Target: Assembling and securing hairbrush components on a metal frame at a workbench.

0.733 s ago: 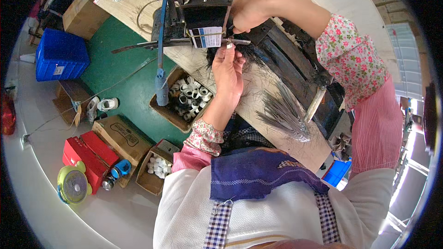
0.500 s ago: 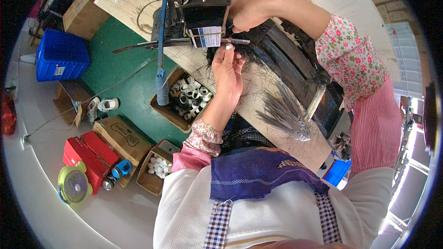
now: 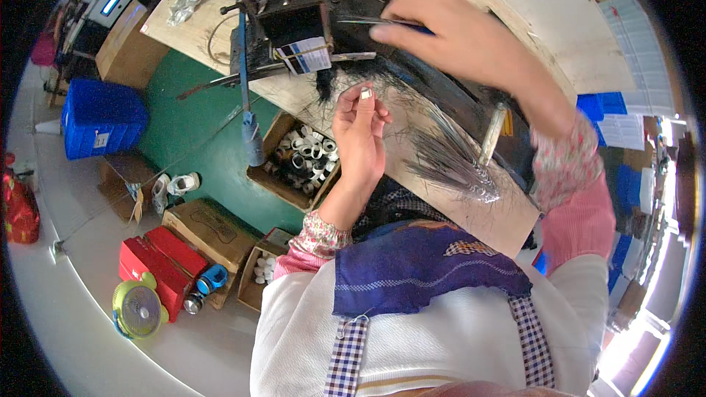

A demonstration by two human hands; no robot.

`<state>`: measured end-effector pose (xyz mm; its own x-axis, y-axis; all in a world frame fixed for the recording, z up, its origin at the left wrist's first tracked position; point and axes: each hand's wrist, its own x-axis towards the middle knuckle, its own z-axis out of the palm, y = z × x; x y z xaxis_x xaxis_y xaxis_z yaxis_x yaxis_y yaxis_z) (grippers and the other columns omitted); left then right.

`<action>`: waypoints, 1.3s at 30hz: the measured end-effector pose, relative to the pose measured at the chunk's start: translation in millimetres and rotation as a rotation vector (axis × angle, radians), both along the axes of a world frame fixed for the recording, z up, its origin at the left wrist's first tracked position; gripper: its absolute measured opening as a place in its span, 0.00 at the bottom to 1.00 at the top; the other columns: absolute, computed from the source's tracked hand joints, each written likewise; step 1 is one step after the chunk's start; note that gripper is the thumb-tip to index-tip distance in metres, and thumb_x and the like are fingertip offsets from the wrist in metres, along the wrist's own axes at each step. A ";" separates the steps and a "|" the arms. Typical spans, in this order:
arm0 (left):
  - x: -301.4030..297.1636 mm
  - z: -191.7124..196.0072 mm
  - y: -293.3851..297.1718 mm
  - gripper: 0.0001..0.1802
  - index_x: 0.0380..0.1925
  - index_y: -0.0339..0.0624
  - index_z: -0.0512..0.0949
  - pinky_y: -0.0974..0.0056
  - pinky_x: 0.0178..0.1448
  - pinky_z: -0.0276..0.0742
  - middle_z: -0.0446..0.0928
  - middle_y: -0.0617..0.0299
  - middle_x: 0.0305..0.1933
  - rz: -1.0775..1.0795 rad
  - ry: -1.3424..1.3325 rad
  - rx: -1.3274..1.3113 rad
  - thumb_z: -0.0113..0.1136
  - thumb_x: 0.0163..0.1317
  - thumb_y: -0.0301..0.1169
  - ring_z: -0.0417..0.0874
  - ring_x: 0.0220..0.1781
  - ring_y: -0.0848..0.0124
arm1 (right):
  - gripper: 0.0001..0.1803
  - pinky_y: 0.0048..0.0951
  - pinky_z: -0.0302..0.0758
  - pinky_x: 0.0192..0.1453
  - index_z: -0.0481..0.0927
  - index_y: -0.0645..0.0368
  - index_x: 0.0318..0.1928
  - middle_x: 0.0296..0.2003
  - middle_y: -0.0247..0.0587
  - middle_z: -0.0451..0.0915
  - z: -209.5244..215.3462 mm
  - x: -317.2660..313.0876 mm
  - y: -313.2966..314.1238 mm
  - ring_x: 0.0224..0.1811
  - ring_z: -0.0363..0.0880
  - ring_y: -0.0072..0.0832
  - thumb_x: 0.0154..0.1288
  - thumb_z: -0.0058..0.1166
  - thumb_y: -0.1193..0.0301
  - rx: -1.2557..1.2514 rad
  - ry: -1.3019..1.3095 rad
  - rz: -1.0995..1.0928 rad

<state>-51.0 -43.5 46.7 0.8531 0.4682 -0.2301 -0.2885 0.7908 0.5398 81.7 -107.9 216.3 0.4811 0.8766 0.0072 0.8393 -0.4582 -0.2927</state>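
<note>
My left hand [image 3: 359, 136] is raised in front of the dark metal machine [image 3: 283, 15], thumb and fingers pinched together. A small whitish piece [image 3: 366, 93] shows at the thumb tip; whether it is held or stuck on the thumb is unclear. Over the bench to the right, my right hand [image 3: 460, 37], slightly blurred, grips a thin pointed metal tool [image 3: 368, 21] with a dark blue part, its tip toward the machine. A printed card [image 3: 305, 56] is strapped to the machine's front. Below it a narrow metal bar [image 3: 355, 56] runs sideways, with dark bristles [image 3: 323, 87] hanging near it.
A fanned bundle of grey bristles [image 3: 456, 165] lies on the wooden bench [image 3: 489, 224], beside a pale cylindrical handle [image 3: 493, 134]. Left of my forearm, a cardboard box [image 3: 276, 176] holds white rings. A blue upright bar [image 3: 243, 66] stands beside the machine. A blue crate [image 3: 103, 117] is farther left.
My right hand has pulled away from the machine toward the right, with the thin tool now visible. My left hand has come slightly down from the metal bar, still pinched. The view has shifted.
</note>
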 end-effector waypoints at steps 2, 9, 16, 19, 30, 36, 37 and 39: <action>-3.1 17.3 -11.0 0.12 0.48 0.37 0.72 0.71 0.35 0.73 0.73 0.64 0.34 -0.047 -0.073 0.064 0.54 0.67 0.28 0.73 0.31 0.77 | 0.15 0.35 0.75 0.38 0.80 0.61 0.38 0.30 0.49 0.80 -21.5 -28.0 -44.7 0.34 0.81 0.42 0.61 0.57 0.60 0.450 0.126 -0.046; -18.7 38.9 -48.9 0.13 0.49 0.33 0.71 0.70 0.38 0.74 0.73 0.62 0.38 -0.158 -0.161 0.358 0.54 0.66 0.26 0.73 0.33 0.77 | 0.10 0.26 0.74 0.37 0.79 0.65 0.37 0.31 0.41 0.78 -67.2 -106.0 -111.6 0.33 0.79 0.28 0.56 0.63 0.74 0.822 0.301 -0.451; -28.1 47.9 -87.9 0.13 0.50 0.35 0.70 0.70 0.44 0.74 0.73 0.61 0.44 -0.189 -0.227 0.679 0.51 0.66 0.22 0.74 0.40 0.76 | 0.10 0.27 0.74 0.37 0.79 0.65 0.35 0.32 0.41 0.78 -67.4 -130.5 -150.1 0.33 0.78 0.29 0.54 0.64 0.74 0.938 0.270 -0.508; -30.4 52.6 -102.2 0.13 0.51 0.35 0.70 0.71 0.45 0.74 0.73 0.62 0.45 -0.209 -0.276 0.730 0.50 0.67 0.22 0.74 0.42 0.77 | 0.10 0.28 0.74 0.38 0.79 0.66 0.35 0.32 0.41 0.78 -69.2 -135.0 -166.2 0.33 0.79 0.30 0.54 0.64 0.74 0.956 0.265 -0.536; -29.6 44.0 -124.3 0.13 0.50 0.33 0.70 0.68 0.56 0.71 0.75 0.58 0.47 -0.246 -0.297 0.917 0.52 0.65 0.21 0.77 0.48 0.73 | 0.11 0.30 0.74 0.39 0.78 0.66 0.35 0.31 0.44 0.77 -79.5 -143.0 -196.8 0.32 0.78 0.33 0.54 0.63 0.74 0.991 0.297 -0.574; -29.3 49.8 -129.7 0.13 0.50 0.33 0.70 0.68 0.56 0.70 0.74 0.59 0.47 -0.270 -0.313 0.867 0.53 0.65 0.22 0.76 0.49 0.74 | 0.12 0.30 0.74 0.38 0.77 0.67 0.36 0.31 0.43 0.76 -83.7 -142.8 -200.2 0.33 0.78 0.34 0.54 0.64 0.74 1.020 0.195 -0.576; -29.2 50.0 -130.0 0.13 0.50 0.35 0.70 0.71 0.51 0.71 0.72 0.62 0.45 -0.276 -0.311 0.864 0.52 0.65 0.21 0.74 0.46 0.77 | 0.12 0.30 0.74 0.38 0.77 0.67 0.36 0.31 0.43 0.76 -84.8 -142.7 -200.5 0.33 0.78 0.34 0.54 0.64 0.74 1.021 0.197 -0.576; -28.9 49.9 -130.7 0.13 0.49 0.37 0.71 0.73 0.46 0.72 0.70 0.65 0.43 -0.283 -0.309 0.861 0.51 0.65 0.19 0.72 0.42 0.80 | 0.12 0.30 0.75 0.38 0.77 0.67 0.36 0.31 0.43 0.76 -87.5 -142.0 -201.4 0.33 0.78 0.34 0.54 0.64 0.74 1.027 0.187 -0.561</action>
<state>-79.9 -174.2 96.6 0.9259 0.1389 0.3513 -0.3747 0.2200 0.9006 -60.3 -309.3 128.8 0.8648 0.1677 0.4733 0.5011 -0.2272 -0.8350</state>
